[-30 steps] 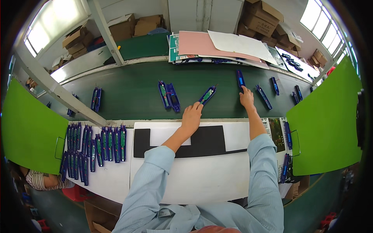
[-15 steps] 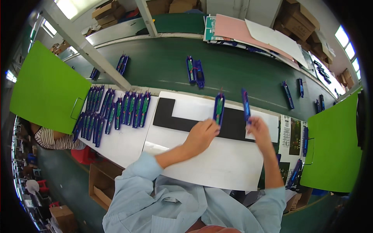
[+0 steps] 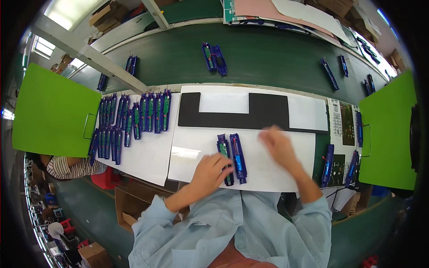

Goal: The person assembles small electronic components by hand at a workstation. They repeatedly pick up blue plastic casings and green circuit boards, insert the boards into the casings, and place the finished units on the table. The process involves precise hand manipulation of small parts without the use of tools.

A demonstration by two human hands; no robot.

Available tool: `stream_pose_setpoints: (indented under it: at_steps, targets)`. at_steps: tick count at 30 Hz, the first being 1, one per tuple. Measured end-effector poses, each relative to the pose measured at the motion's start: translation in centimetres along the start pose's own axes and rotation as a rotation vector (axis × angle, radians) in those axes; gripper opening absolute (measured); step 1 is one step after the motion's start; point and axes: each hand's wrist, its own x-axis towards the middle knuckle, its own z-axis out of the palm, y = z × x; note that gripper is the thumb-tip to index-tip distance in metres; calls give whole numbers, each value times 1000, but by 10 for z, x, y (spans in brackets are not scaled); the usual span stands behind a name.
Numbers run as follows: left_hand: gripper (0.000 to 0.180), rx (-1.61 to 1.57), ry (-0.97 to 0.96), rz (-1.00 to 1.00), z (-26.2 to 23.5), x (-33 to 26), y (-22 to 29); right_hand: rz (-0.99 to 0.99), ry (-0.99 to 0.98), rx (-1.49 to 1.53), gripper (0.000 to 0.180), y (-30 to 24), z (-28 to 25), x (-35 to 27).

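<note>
Two narrow blue plastic casing halves lie side by side on the white work surface in front of me. The left casing half (image 3: 222,147) carries a green circuit board, and my left hand (image 3: 210,172) has its curled fingers over its lower part. Beside it lies the right casing half (image 3: 238,158), with a bright blue cylinder inside; neither hand holds it. My right hand (image 3: 278,145) is in the air to the right of both halves, near the black L-edged mat (image 3: 268,118). Motion smears its fingers, and nothing shows in them.
Several casings with green boards (image 3: 152,111) stand in rows on the white board at the left. More casings rest on the green conveyor belt (image 3: 178,58) and at the right (image 3: 328,165). Green panels (image 3: 53,111) flank the station. A person's striped sleeve (image 3: 67,167) shows beyond the left panel.
Both casing halves, which my hands held upright over the black mat, now lie close to me on the white surface. My right hand has let go of its half; my view has shifted.
</note>
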Motion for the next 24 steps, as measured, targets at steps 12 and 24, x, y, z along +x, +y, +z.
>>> stream_pose_setpoints:
  at_steps: [12, 24]
  targets:
    - [63, 242, -81, 228, 131, 185, -29, 181, 157, -463, 27, 145, -27, 75]
    - [63, 239, -58, 219, 136, 183, -29, 360, 196, 21, 18, 164, -42, 79]
